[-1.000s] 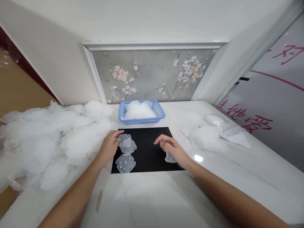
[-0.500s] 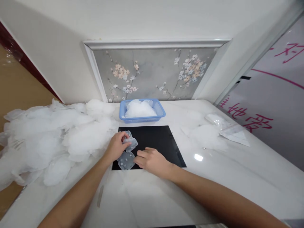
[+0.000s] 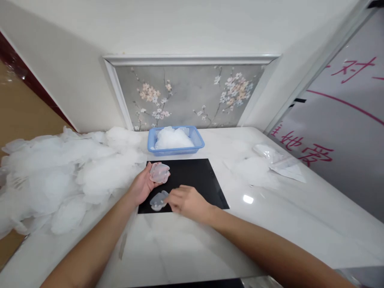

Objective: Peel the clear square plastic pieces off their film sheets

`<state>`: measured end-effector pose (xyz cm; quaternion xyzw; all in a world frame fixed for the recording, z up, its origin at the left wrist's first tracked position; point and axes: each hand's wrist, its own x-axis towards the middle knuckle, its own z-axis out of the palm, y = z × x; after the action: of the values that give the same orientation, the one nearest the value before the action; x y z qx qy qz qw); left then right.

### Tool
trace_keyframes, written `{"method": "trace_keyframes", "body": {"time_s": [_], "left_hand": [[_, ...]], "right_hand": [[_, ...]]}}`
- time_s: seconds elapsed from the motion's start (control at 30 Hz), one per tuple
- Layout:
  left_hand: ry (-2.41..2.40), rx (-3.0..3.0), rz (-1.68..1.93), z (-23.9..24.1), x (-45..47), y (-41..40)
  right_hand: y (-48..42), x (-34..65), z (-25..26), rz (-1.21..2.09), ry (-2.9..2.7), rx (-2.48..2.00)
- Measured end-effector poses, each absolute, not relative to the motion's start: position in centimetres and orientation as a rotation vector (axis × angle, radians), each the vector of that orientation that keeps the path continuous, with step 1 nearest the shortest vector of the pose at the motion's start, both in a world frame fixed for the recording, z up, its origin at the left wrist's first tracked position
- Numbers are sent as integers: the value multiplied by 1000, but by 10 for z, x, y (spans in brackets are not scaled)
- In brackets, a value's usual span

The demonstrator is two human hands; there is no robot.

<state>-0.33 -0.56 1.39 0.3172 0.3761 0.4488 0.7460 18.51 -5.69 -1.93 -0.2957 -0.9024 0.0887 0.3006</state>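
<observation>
My left hand (image 3: 143,185) is turned palm up at the left of the black mat (image 3: 195,176). It holds a frosted, see-through flower-shaped piece (image 3: 159,173) with rounded lobes; the fingers lie behind it. Just below, a second frosted piece (image 3: 158,201) of similar shape is over the mat's lower left part. The bent fingers of my right hand (image 3: 184,202) pinch its right edge, and they are slightly blurred. Whether that piece is lifted or resting on the mat I cannot tell.
A large heap of similar frosted pieces (image 3: 99,164) covers the left of the white table (image 3: 180,248). Behind the mat stands a blue basket (image 3: 177,151) with more white pieces. At the right lie a loose white pile (image 3: 255,172) and a clear plastic bag (image 3: 288,168).
My left hand has turned palm up, so its piece now faces me flat. My right hand has shifted slightly, and the lower piece looks tilted or turned. The view has moved a little.
</observation>
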Motion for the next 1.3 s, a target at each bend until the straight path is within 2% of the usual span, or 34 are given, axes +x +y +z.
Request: {"method": "trace_keyframes", "body": {"time_s": [0.1,0.2,0.43,0.73,1.3], "left_hand": [[785,669,960,17,-6,-8],[781,675,930,19,-4,-12],[810,673,889,19,1,-13],[786,665,859,15,-1,-11],[768,656,852,13,-1,-13]], "right_hand": [[-43,204,-11,633,-1959,-1117],[-28,226,-5,896,-1802,-1308],[-15,243,-9,1517,-1329,-1281],[-9,251,-17,1662,-1202,-1142],[-13,251,-11,1618,-1272,-1178]]}}
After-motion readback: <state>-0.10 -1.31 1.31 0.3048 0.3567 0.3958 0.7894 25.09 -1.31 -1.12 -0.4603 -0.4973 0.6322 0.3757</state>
